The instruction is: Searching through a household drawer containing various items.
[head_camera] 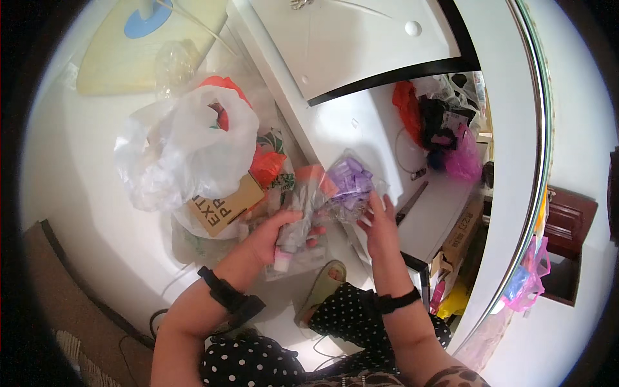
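My left hand (273, 237) grips a crinkled clear plastic package (300, 213). An orange-red panel shows at its far end, and a pale pink cap-like end (282, 260) sticks out below my fingers. My right hand (379, 225) has its fingers apart at the near edge of a clear bag of purple items (350, 179). Whether the fingertips touch that bag I cannot tell. Left of my hands are a bulging white plastic bag (188, 145), a brown cardboard box (227, 203) with printing, and a crumpled orange-red bag (268, 167).
On the right, an open cabinet shelf (425, 217) holds a knife-like object (412, 203), a pink bag (464, 157) and dark packages (435, 121). A black-edged white panel (377, 48) stands above. Below my hands is my slippered foot (321, 290). Cables (331, 355) lie near my legs.
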Demonstrator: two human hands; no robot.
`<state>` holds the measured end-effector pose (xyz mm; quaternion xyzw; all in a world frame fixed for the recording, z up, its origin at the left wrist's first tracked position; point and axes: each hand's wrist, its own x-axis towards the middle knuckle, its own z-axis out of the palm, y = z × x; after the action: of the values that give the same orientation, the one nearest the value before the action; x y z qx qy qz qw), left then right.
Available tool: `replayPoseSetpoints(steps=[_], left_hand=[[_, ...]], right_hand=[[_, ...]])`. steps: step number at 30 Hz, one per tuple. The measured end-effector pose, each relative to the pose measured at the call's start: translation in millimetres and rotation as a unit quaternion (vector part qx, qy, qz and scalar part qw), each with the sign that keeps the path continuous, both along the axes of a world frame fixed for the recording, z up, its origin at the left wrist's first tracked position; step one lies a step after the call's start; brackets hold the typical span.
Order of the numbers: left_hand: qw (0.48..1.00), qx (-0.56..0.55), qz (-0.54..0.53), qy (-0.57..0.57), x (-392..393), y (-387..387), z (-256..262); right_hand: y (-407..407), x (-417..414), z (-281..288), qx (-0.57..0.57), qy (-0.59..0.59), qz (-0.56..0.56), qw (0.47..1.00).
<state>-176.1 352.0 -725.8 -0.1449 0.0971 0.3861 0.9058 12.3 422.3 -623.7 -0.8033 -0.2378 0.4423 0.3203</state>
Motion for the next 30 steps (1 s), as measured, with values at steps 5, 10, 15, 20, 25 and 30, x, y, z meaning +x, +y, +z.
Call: replayPoseSetpoints(steps=[5,10,15,20,25,30], left_hand=[[0.999,0.005,0.021,-0.041,1,-3,9],[0.998,-0.011,0.007,-0.066,-10,-18,-1],[0.998,-0.018,-0.019,0.049,-15,-20,15],[0.997,0.025,0.033,0.066,-15,-23,14],[0.989,0.092,0.063,0.098,-20,-28,18],[0.986,0.068,0.103,0.111,-22,-20,33]], right_hand=[[1,22,-35,0.043,0.044,0.052,0.997],[5,16,-4,0.105,0.099,0.052,0.988],[9,26,32,0.153,0.104,0.122,0.975],[11,29,45,0.171,0.123,0.170,0.963],[23,39,41,0.177,0.130,0.148,0.964],[33,58,27,0.174,0.174,0.069,0.967]])
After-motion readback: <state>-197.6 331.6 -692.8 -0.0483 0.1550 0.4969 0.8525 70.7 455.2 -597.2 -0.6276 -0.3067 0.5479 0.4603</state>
